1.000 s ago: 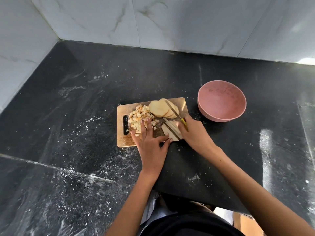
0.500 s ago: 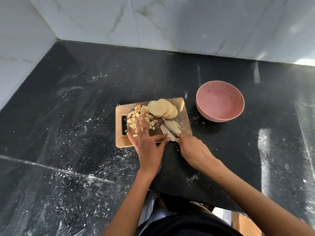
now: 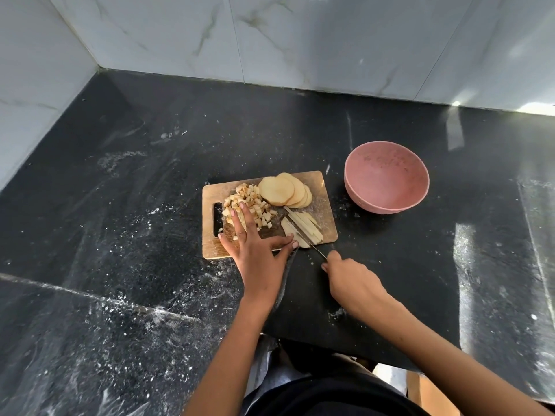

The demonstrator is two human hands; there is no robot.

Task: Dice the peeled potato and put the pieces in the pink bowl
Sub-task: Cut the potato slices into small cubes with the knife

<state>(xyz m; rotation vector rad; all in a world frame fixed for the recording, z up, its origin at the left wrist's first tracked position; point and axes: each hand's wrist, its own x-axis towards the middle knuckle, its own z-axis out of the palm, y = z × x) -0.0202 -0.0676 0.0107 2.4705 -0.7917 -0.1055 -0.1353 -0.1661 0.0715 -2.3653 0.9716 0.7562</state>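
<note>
- Several potato strips (image 3: 303, 228) lie on the cutting board (image 3: 326, 205), long axes running toward the right hand (image 3: 350, 280), just beyond it.
- Right hand grips the knife (image 3: 309, 241); blade lies along the strips.
- Left hand (image 3: 255, 250) rests flat, fingers straight, thumb touching strip ends.
- Pink bowl (image 3: 387, 202) holds no pieces, right of board.

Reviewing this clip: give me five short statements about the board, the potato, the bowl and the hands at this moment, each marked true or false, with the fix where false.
1. The pink bowl already holds diced potato. False: it holds no pieces.
2. The round potato slices lie on the cutting board. True.
3. The left hand holds the knife. False: it rests flat on the board by the diced pieces; the right hand grips the knife.
4. The potato strips lie at the board's near right corner. True.
5. The bowl stands left of the board. False: it stands to the right.
</note>
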